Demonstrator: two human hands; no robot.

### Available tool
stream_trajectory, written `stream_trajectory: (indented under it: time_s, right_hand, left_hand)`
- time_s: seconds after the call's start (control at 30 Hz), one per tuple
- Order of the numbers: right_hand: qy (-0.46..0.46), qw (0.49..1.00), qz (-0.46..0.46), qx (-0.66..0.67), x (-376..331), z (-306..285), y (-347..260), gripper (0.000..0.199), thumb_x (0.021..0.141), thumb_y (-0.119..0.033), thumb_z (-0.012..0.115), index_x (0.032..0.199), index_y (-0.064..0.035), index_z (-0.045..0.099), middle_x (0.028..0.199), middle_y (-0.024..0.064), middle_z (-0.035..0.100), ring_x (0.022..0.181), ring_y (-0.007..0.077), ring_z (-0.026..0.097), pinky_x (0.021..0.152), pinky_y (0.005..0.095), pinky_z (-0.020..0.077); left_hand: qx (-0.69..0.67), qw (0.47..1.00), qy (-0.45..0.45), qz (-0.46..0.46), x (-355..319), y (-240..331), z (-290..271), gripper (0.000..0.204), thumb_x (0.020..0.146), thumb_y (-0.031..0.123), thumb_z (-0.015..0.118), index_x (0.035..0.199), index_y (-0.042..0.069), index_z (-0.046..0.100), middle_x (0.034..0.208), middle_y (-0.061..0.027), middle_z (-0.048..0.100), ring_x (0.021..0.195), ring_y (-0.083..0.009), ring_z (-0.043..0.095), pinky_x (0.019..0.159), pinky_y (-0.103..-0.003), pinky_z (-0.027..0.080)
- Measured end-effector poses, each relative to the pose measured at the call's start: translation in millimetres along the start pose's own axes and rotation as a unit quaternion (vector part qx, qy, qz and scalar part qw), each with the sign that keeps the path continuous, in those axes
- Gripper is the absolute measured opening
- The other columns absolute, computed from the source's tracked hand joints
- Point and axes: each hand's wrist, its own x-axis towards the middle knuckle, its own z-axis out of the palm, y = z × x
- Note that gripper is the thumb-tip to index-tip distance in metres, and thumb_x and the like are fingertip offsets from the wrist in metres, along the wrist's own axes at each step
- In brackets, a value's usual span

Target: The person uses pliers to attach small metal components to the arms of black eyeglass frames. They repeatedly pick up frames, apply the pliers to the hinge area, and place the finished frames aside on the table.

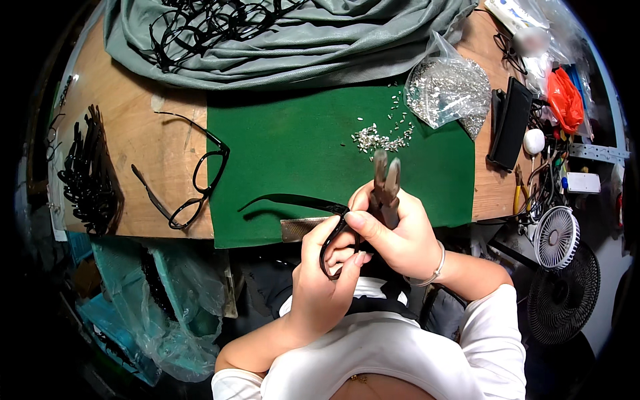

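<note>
In front of my chest, my left hand is closed round the rim of a black eyeglass frame, one temple of which reaches out to the left over the green mat. My right hand holds metal pliers, jaws pointing away from me. Its thumb and fingertips also press on the frame near the hinge; the exact contact is partly hidden. Just beyond the jaws lies a scatter of small silvery metal pieces. A short metal-looking strip sits at the mat's near edge, by my left hand.
A second black eyeglass frame lies at left, beside a stack of black frames. Grey cloth carries more frames at the back. Right: a bag of metal pieces, a black case, a white fan.
</note>
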Motion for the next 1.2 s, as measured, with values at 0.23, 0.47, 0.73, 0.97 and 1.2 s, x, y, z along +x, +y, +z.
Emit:
stream_trajectory:
  time_s: [0.23, 0.47, 0.73, 0.97, 1.2]
  right_hand:
    - [-0.082, 0.964, 0.222, 0.123, 7.5, -10.3, -18.6, 0.018, 0.081, -0.020, 0.059, 0.079, -0.0046, 0.050, 0.063, -0.0017, 0.049, 0.055, 0.0042, 0.044, 0.050, 0.0181, 0.0353]
    - [-0.130, 0.955, 0.239, 0.117, 4.9, -13.2, -25.7, 0.021, 0.081, -0.027, 0.059, 0.082, -0.0077, 0.050, 0.062, -0.0035, 0.050, 0.048, 0.0008, 0.040, 0.040, 0.0158, 0.0267]
    - [-0.321, 0.885, 0.248, -0.230, -4.1, -42.5, -58.8, 0.024, 0.085, -0.025, 0.050, 0.086, -0.0013, 0.050, 0.072, 0.0034, 0.052, 0.067, 0.0113, 0.047, 0.064, 0.0270, 0.0405]
    - [-0.381, 0.822, 0.246, -0.345, 6.7, -29.2, -76.6, 0.032, 0.085, -0.030, 0.048, 0.092, 0.0014, 0.049, 0.065, 0.0129, 0.054, 0.059, 0.0229, 0.055, 0.055, 0.0337, 0.0428]
    - [-0.381, 0.804, 0.167, -0.426, 8.4, -31.7, -71.6, 0.033, 0.084, -0.032, 0.050, 0.089, 0.0005, 0.050, 0.067, 0.0156, 0.055, 0.060, 0.0292, 0.056, 0.055, 0.0342, 0.0432]
  left_hand:
    - [-0.130, 0.982, -0.063, -0.124, 2.9, 23.3, -11.7, 0.050, 0.077, -0.011, 0.047, 0.120, 0.001, 0.024, 0.101, -0.0201, 0.052, 0.081, -0.0184, 0.059, 0.072, -0.028, 0.050]
    - [-0.213, 0.954, -0.132, -0.162, -0.9, 44.6, -26.7, 0.052, 0.079, -0.009, 0.047, 0.123, 0.003, 0.022, 0.101, -0.0177, 0.053, 0.077, -0.0173, 0.059, 0.070, -0.027, 0.048]
    - [-0.204, 0.943, -0.158, -0.211, -6.1, 49.8, -41.0, 0.045, 0.080, -0.009, 0.046, 0.121, 0.000, 0.029, 0.104, -0.0156, 0.053, 0.078, -0.0154, 0.059, 0.067, -0.023, 0.046]
    - [-0.185, 0.944, -0.154, -0.225, -7.1, 49.6, -38.5, 0.043, 0.080, -0.011, 0.045, 0.119, 0.000, 0.033, 0.103, -0.0148, 0.053, 0.078, -0.0162, 0.059, 0.066, -0.023, 0.045]
    - [-0.174, 0.947, -0.142, -0.230, -6.9, 49.5, -35.6, 0.041, 0.080, -0.011, 0.044, 0.118, 0.000, 0.034, 0.102, -0.0133, 0.053, 0.076, -0.0160, 0.058, 0.069, -0.024, 0.046]
